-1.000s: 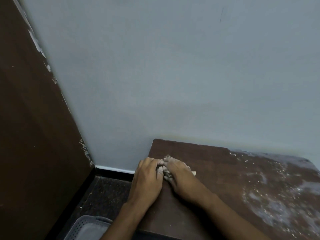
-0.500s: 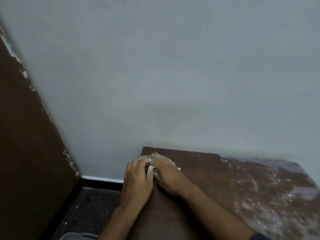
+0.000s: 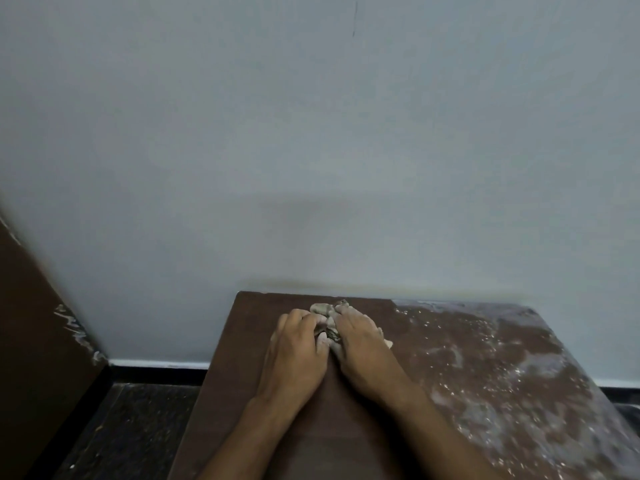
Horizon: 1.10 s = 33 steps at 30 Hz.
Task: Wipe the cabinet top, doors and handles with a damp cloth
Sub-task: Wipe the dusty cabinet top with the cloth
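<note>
Now the cloth sits bunched at the far left of the cabinet top, near the wall, with your left hand and right hand curled over it. Press flat and sweep right into the white dust, overlapping each pass.

Two hands, one cloth, one cabinet top.

A pale grey-blue wall fills most of the view, marked by a thin dark streak near the top. A brown panel with chipped paint stands at left above a dark speckled floor.
</note>
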Each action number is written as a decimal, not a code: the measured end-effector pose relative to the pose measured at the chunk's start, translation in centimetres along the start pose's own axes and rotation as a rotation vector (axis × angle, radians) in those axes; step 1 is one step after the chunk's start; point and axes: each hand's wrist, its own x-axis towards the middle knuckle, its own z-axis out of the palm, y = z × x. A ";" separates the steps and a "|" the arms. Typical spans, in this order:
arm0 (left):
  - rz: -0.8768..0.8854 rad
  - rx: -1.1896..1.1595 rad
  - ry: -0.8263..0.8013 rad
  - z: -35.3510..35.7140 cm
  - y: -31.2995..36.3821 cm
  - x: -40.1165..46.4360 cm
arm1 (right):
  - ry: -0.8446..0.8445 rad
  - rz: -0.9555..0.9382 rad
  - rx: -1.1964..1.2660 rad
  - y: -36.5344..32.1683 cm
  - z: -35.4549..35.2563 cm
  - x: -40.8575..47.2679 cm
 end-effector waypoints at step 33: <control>-0.128 -0.078 0.101 -4.7 1.8 -11.7 | -0.023 -0.050 0.166 -5.7 -0.2 -9.4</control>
